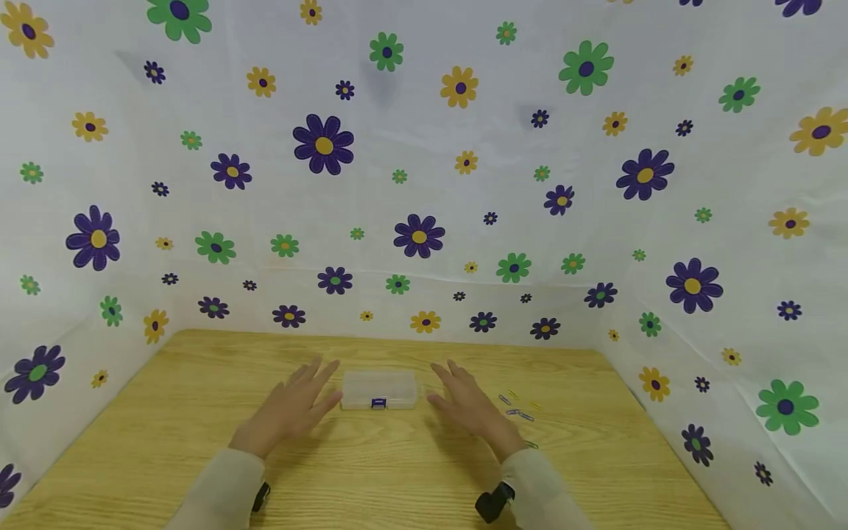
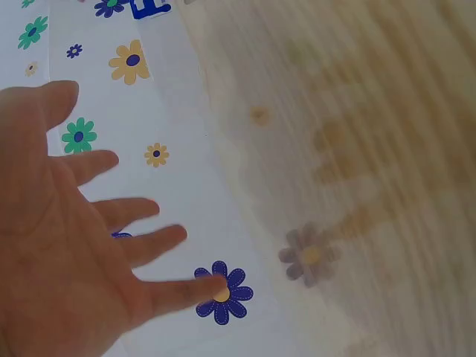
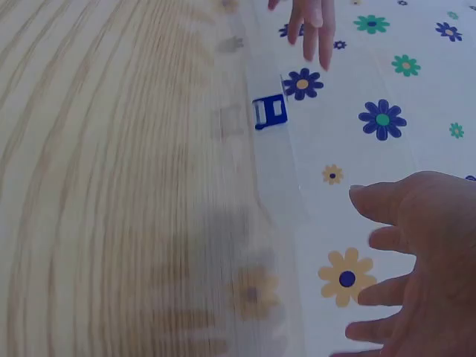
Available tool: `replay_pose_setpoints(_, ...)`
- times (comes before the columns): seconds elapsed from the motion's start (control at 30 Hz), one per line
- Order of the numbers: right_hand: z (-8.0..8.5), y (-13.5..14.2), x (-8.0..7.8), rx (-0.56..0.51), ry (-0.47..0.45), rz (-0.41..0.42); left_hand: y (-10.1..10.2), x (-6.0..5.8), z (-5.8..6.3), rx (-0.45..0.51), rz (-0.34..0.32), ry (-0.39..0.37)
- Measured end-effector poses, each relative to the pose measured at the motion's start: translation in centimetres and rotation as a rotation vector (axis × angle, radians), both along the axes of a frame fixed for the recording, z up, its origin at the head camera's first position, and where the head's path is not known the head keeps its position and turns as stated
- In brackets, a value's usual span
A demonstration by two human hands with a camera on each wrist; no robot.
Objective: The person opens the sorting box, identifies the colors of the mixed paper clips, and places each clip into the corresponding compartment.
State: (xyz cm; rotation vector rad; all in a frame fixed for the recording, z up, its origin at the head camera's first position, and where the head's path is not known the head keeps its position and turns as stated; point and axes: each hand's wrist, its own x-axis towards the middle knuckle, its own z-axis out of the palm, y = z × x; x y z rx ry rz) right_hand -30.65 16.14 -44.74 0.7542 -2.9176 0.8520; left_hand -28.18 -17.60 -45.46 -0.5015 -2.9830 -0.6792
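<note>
While my left hand and right hand hover, fingers spread apart, the clear, blue-latched box sits between them on the table; paper clips lie beside my right hand.

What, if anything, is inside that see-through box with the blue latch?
The box shows no contents that I can make out through its cloudy top. The spot directly behind the blue latch is covered.
</note>
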Motion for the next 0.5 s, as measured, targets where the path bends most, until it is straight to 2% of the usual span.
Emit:
replay_pose_setpoints(0.2, -0.2, -1.8, -0.5, -0.146, -0.001, 0.082, 0.0, -1.1, 0.1, 0.021, -0.121, 0.031)
replay_pose_setpoints(0.4, -0.4, -3.6, -1.1, -0.194, 0.057, 0.122, 0.1, -2.2, 0.0, 0.015, -0.159, 0.046)
replay_pose_setpoints(0.5, -0.6, -4.5, -1.4, -0.209, 0.054, 0.110, 0.2, -2.8, 0.0, 0.018, -0.168, 0.062)
